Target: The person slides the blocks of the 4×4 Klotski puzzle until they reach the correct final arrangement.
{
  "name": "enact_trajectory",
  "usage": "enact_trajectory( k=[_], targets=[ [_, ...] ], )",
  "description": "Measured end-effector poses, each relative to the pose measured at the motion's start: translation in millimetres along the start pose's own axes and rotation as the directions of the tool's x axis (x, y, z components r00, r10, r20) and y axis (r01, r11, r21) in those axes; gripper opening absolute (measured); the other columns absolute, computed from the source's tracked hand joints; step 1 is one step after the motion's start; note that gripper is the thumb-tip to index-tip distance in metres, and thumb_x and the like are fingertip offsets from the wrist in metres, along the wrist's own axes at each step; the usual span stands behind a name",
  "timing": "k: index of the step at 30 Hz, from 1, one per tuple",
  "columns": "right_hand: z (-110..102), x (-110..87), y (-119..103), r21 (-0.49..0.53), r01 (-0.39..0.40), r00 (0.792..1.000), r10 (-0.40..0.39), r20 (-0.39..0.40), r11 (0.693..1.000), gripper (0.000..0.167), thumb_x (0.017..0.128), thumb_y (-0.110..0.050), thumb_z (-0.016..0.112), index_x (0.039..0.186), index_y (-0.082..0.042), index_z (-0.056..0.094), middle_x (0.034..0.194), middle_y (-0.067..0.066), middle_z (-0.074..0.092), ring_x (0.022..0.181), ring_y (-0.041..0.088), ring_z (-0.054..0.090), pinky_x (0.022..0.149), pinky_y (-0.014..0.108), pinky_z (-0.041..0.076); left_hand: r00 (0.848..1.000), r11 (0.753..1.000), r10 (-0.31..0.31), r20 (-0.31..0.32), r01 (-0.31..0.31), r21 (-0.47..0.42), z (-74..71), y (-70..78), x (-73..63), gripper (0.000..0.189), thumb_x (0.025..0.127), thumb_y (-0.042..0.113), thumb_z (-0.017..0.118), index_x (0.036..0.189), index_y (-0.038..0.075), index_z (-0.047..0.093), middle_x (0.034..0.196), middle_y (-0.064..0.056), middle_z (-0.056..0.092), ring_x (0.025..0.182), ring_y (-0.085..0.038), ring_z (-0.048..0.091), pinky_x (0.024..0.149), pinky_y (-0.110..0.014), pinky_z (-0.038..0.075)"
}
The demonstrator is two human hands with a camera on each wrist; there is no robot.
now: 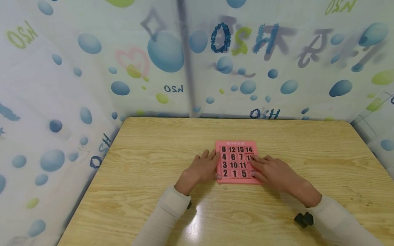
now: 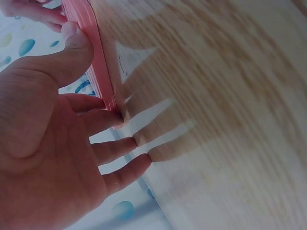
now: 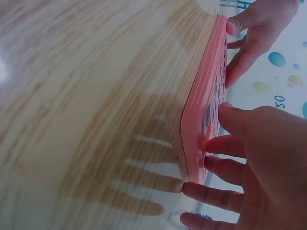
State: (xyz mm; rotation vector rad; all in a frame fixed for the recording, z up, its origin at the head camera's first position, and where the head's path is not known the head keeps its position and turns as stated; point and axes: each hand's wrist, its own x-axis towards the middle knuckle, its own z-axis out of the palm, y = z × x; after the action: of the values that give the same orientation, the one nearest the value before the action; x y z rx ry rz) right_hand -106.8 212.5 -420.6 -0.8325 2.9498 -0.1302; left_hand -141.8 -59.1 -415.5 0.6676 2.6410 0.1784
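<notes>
A pink sliding number puzzle (image 1: 233,165) lies flat on the wooden table, its tiles marked with black numbers. The top row reads 8, 12, 15, 14. To the right of the 11 tile (image 1: 243,165) shows a bare pink slot. My left hand (image 1: 201,169) touches the puzzle's left side, thumb at the near corner and fingers extended along the edge. From the right, my right hand (image 1: 275,173) reaches over the board, its index fingertip on the second row's last tile and its thumb on the bottom right tile. Those fingers partly cover both numbers.
The light wooden table (image 1: 147,143) extends around the puzzle on all sides. Behind and to the left hangs a white sheet (image 1: 203,78) printed with blue and green drops. A black wrist device (image 1: 304,219) sits by the right sleeve.
</notes>
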Motion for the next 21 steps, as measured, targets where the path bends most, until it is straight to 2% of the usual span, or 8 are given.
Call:
enact_trajectory(
  k=[12,21],
  targets=[
    [1.9,2.0,1.7,-0.016,0.006,1.0,-0.006,0.015,1.0,0.052,0.101,-0.038,0.055,0.142,-0.006,0.054,0.149,0.015,0.048,0.118,0.036,0.057,0.09,0.054,0.05,1.0,1.0,-0.01,0.012,0.01,-0.009,-0.4,0.3,0.7,0.088,0.094,0.048,0.061,0.161,0.015,0.014,0.166,-0.006,0.012,0.153,-0.032,0.011,0.119,-0.053,0.021],
    [-5.1,-5.3,7.2,-0.006,0.055,0.998,-0.055,0.044,0.998,0.057,0.102,-0.041,0.051,0.146,-0.004,0.048,0.148,0.017,0.049,0.12,0.039,0.059,0.092,0.055,0.05,1.0,1.0,-0.004,0.002,0.004,-0.023,0.0,0.5,1.0,0.087,0.094,0.046,0.062,0.16,0.013,0.016,0.166,-0.008,0.013,0.153,-0.034,0.012,0.119,-0.055,0.021]
  ],
)
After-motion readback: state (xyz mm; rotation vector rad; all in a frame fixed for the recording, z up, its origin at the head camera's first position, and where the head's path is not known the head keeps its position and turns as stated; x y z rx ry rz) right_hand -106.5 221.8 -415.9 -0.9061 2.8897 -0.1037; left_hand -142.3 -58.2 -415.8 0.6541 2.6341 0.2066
